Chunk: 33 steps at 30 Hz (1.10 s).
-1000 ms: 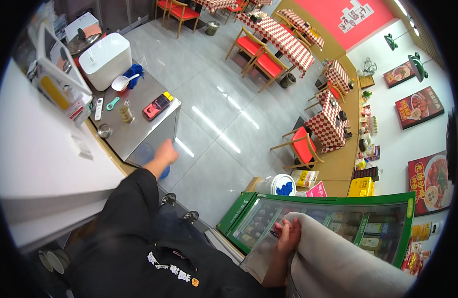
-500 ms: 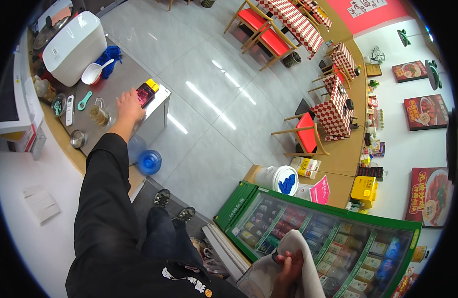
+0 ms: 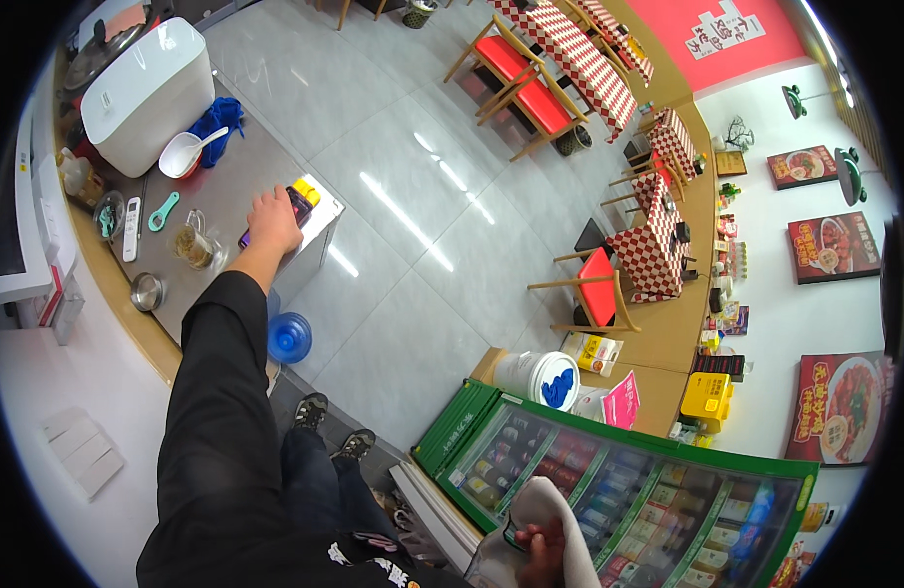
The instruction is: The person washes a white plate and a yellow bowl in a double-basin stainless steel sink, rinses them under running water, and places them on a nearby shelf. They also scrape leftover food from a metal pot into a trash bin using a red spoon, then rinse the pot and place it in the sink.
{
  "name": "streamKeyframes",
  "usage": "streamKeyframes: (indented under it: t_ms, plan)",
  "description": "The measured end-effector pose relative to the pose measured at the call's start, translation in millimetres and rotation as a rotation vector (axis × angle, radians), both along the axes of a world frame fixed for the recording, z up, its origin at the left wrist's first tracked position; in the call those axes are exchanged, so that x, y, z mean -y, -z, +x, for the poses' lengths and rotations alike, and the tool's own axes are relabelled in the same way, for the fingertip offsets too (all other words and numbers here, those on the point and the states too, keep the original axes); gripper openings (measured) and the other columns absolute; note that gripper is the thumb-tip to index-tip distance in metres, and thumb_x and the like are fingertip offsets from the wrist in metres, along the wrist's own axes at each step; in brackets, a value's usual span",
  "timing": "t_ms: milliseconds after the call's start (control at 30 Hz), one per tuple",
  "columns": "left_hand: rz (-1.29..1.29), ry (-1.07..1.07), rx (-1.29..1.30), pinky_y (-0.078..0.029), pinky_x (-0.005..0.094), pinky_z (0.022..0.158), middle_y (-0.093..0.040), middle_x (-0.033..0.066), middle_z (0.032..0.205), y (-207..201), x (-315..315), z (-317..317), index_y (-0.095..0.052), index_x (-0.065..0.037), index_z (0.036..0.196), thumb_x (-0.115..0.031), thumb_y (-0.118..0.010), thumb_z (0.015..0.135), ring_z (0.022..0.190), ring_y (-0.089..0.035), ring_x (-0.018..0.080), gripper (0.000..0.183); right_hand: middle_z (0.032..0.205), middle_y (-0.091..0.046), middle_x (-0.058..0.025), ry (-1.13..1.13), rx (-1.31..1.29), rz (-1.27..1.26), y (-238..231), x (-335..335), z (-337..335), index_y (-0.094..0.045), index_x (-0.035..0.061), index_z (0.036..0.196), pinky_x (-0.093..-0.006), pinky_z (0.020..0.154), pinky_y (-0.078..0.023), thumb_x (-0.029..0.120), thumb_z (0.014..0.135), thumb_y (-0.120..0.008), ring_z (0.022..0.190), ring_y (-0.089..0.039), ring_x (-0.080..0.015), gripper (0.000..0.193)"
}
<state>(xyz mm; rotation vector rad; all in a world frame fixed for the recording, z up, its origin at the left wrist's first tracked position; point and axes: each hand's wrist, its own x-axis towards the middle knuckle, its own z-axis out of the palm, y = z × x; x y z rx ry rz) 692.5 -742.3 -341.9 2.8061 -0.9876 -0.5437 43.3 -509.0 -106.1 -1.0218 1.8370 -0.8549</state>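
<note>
My left hand (image 3: 273,223) reaches over a smartphone (image 3: 300,204) near the edge of the grey counter, its fingers closed over the middle of the phone. Only the phone's dark end and a purple-lit strip show past the hand. A small yellow object (image 3: 306,190) touches the phone's far end. Close by on the counter stands a glass mug (image 3: 193,245) with brownish contents. At the lower edge, my right hand (image 3: 542,551) is closed on a whitish cloth (image 3: 574,537). A see-through item (image 3: 496,555) lies beside it; its kind is unclear.
On the counter are a white bin-like box (image 3: 148,93), a bowl with a spoon (image 3: 180,155), a blue cloth (image 3: 217,118), a remote (image 3: 131,228) and a metal tin (image 3: 147,291). A blue water bottle (image 3: 289,338) stands below. A green drinks fridge (image 3: 452,416) is at right.
My left hand has shifted onto the phone and now covers most of its lit screen. My right hand and the cloth sit slightly lower and further left. The whole view has tilted a little.
</note>
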Motion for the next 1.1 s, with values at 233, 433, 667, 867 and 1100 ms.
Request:
streamKeyframes:
  t_ms: [233, 433, 667, 867, 1100]
  plan:
    - [-0.048, -0.122, -0.093, -0.05, 0.0496, 0.105, -0.057, 0.0219, 0.133, -5, -19, -62, -0.043, -0.002, 0.136, -0.021, -0.081, 0.078, 0.13, -0.054, 0.0365, 0.072, 0.115, -0.063, -0.0113, -0.013, 0.068, 0.014, -11, -13, 1, -0.046, 0.0055, 0.146, -0.038, 0.086, -0.059, 0.004, 0.106, -0.046, 0.09, -0.067, -0.0211, 0.041]
    - [-0.206, -0.187, -0.382, -0.05, 0.0495, 0.103, -0.059, 0.0243, 0.127, -40, -90, -192, -0.044, -0.001, 0.133, -0.024, -0.081, 0.073, 0.125, -0.056, 0.0419, 0.074, 0.112, -0.065, -0.0094, -0.115, 0.179, -0.038, -19, -11, 7, -0.051, 0.0066, 0.143, -0.0374, 0.088, -0.058, 0.013, 0.107, -0.05, 0.092, -0.066, -0.0202, 0.036]
    - [-0.18, 0.352, -0.505, -0.052, 0.0524, 0.098, -0.059, 0.0253, 0.121, -110, -293, -323, -0.048, 0.001, 0.128, -0.017, -0.078, 0.068, 0.119, -0.057, 0.0436, 0.069, 0.112, -0.068, -0.0072, -0.126, 0.361, -0.055, -21, 8, -19, -0.058, 0.0032, 0.135, -0.0348, 0.088, -0.056, 0.019, 0.108, -0.056, 0.092, -0.065, -0.0184, 0.032]
    - [-0.057, 0.135, -0.399, -0.049, 0.0511, 0.102, -0.06, 0.0256, 0.124, -166, -527, -306, -0.05, 0.003, 0.134, -0.022, -0.083, 0.063, 0.121, -0.056, 0.0434, 0.082, 0.103, -0.067, -0.0036, -0.321, 0.495, -0.016, -17, 41, -39, -0.064, 0.0047, 0.12, -0.0296, 0.08, -0.054, 0.024, 0.104, -0.063, 0.089, -0.064, -0.0165, 0.025]
    - [0.09, -1.029, -0.193, -0.055, 0.0411, 0.099, -0.066, 0.0252, 0.124, -214, -790, -243, -0.053, 0.006, 0.122, -0.031, -0.088, 0.061, 0.118, -0.066, 0.0397, 0.08, 0.088, -0.066, -0.001, -0.462, 0.519, 0.024, -12, 46, 15, -0.066, 0.0066, 0.096, -0.0258, 0.07, -0.052, 0.022, 0.1, -0.063, 0.078, -0.063, -0.0134, 0.016]
